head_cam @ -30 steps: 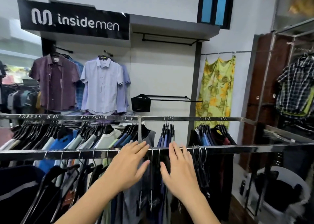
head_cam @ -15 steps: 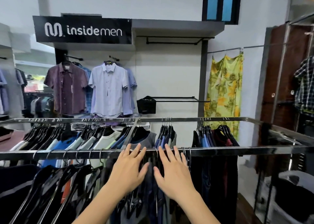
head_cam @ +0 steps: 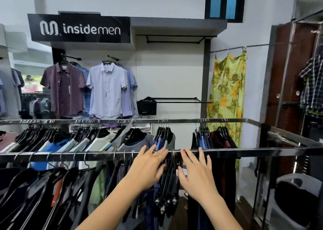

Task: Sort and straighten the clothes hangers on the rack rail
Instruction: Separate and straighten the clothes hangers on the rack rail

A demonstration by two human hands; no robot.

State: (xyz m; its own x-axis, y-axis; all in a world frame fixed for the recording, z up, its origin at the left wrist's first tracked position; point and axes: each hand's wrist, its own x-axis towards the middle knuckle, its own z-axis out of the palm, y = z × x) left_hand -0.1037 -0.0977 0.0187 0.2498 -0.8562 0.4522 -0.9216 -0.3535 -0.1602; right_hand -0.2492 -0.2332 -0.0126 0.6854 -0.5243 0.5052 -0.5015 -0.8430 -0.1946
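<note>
Both hands, left hand [head_cam: 147,170] and right hand [head_cam: 196,174], flank a bunch of black clip hangers [head_cam: 168,181] under the near chrome rail [head_cam: 253,153], fingers spread flat, gripping nothing, likely to square them.

A black sign board [head_cam: 79,29] at about ten o'clock, fixed to the front of the overhead shelf on the back wall, carries a white looped wave logo and the words "insidemen", with "inside" in bold letters and "men" in thin ones. A black hanger [head_cam: 57,178] at about eight o'clock, on the near rail, bears a small white emblem and a line of lettering too blurred to read. The black bag [head_cam: 146,105] hung near the centre, around twelve o'clock, has small pale markings, also unreadable.
</note>
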